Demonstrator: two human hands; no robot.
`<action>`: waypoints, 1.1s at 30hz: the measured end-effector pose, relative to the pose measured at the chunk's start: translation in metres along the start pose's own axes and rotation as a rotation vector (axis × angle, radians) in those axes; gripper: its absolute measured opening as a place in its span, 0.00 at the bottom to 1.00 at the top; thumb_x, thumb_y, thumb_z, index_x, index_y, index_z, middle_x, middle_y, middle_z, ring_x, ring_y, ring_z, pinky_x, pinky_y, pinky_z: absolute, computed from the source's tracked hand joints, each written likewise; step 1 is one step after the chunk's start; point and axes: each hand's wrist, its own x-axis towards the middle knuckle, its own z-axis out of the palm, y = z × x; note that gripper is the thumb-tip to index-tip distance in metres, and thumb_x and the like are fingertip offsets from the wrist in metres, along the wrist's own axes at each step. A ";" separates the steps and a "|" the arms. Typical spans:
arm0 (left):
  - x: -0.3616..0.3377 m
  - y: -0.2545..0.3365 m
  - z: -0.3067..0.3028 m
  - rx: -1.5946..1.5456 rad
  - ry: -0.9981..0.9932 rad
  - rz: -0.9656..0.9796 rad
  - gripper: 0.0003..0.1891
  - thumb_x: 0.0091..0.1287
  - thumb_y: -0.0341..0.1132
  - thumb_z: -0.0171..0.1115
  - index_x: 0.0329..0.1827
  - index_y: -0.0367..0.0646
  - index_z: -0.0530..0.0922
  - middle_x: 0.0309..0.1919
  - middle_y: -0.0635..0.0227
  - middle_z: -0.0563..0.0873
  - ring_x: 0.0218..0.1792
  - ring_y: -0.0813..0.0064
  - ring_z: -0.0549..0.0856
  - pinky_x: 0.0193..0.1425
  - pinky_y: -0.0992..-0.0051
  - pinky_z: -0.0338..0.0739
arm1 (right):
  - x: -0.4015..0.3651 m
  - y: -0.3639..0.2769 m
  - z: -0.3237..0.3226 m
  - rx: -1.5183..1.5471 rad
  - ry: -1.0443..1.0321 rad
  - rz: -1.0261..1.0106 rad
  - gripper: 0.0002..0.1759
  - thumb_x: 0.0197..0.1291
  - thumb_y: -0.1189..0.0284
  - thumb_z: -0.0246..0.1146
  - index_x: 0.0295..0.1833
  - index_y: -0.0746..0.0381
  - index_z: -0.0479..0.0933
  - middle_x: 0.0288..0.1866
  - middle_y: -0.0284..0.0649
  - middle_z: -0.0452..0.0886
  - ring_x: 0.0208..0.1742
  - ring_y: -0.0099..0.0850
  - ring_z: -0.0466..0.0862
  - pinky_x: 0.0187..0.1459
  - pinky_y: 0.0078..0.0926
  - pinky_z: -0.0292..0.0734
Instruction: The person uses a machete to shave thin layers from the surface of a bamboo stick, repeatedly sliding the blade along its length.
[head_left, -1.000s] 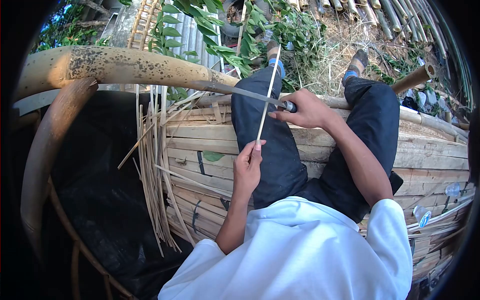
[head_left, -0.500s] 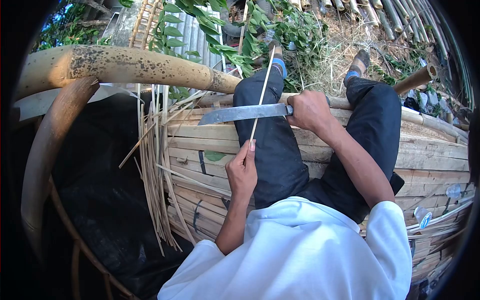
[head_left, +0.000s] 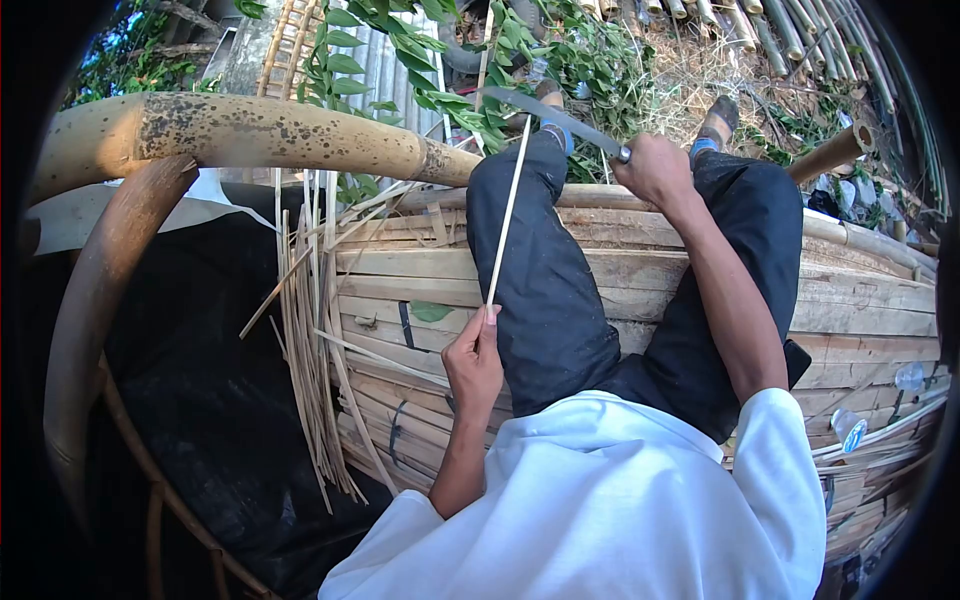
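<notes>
left grip [head_left: 474, 362] pinching strip [head_left: 509, 215]; right grip [head_left: 655, 172] round knife [head_left: 624, 154]; blade [head_left: 555, 115], earlier across strip, now near its twelve-o'clock tip [head_left: 527, 119]

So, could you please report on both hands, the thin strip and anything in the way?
Left hand holding thin strip, near end. Right hand holding knife, blade near strip's far tip. Left leg beneath strip.

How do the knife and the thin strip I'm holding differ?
The knife has a broad grey blade; the strip is narrow and pale. The knife slants more sideways, the strip runs more lengthwise. The right hand grips the knife; the left hand pinches the strip. Both are long, held near one end.
</notes>
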 end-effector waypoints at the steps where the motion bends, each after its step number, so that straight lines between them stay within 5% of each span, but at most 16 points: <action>1: -0.002 -0.002 -0.002 -0.034 0.020 -0.004 0.14 0.73 0.38 0.56 0.50 0.37 0.83 0.17 0.71 0.72 0.20 0.86 0.67 0.23 0.78 0.63 | 0.009 0.013 -0.005 -0.012 -0.013 0.094 0.18 0.50 0.59 0.61 0.31 0.66 0.83 0.29 0.57 0.83 0.34 0.52 0.85 0.40 0.45 0.81; 4: -0.004 0.006 -0.004 -0.142 -0.127 -0.123 0.15 0.74 0.40 0.54 0.49 0.37 0.83 0.17 0.77 0.69 0.21 0.88 0.65 0.23 0.81 0.59 | 0.026 0.042 0.011 0.119 0.019 0.186 0.20 0.51 0.58 0.61 0.30 0.68 0.82 0.27 0.55 0.83 0.31 0.48 0.85 0.38 0.41 0.79; 7: 0.007 0.000 0.008 -0.304 -0.171 -0.185 0.16 0.75 0.40 0.53 0.48 0.37 0.82 0.18 0.80 0.66 0.21 0.90 0.62 0.23 0.83 0.55 | 0.025 0.037 0.012 0.713 0.047 0.209 0.20 0.51 0.59 0.62 0.26 0.69 0.79 0.20 0.47 0.79 0.22 0.37 0.79 0.31 0.34 0.73; 13: 0.030 0.008 0.027 -0.372 -0.273 -0.161 0.15 0.76 0.40 0.50 0.49 0.38 0.79 0.18 0.81 0.65 0.21 0.91 0.62 0.24 0.84 0.54 | -0.033 -0.024 -0.009 0.194 -0.118 -0.322 0.12 0.48 0.63 0.63 0.32 0.59 0.83 0.22 0.51 0.80 0.30 0.49 0.82 0.36 0.42 0.78; 16: 0.038 0.014 0.031 -0.376 -0.252 -0.129 0.14 0.76 0.40 0.50 0.49 0.38 0.78 0.18 0.81 0.66 0.21 0.90 0.62 0.25 0.84 0.55 | -0.053 -0.044 -0.004 0.071 -0.185 -0.420 0.12 0.46 0.62 0.64 0.34 0.57 0.84 0.25 0.50 0.82 0.32 0.47 0.84 0.38 0.44 0.79; 21: 0.040 0.015 0.035 -0.289 -0.169 -0.075 0.15 0.75 0.41 0.52 0.50 0.37 0.79 0.19 0.81 0.67 0.21 0.90 0.63 0.25 0.84 0.55 | -0.056 -0.052 -0.004 -0.015 -0.208 -0.498 0.13 0.44 0.62 0.65 0.34 0.58 0.84 0.26 0.48 0.82 0.31 0.46 0.85 0.37 0.43 0.80; 33: 0.036 0.013 0.024 -0.185 -0.080 -0.088 0.14 0.73 0.37 0.56 0.50 0.37 0.82 0.18 0.79 0.67 0.20 0.89 0.64 0.22 0.81 0.59 | -0.027 -0.024 0.002 -0.119 -0.101 -0.324 0.12 0.42 0.63 0.66 0.30 0.58 0.84 0.24 0.47 0.82 0.29 0.46 0.85 0.35 0.40 0.81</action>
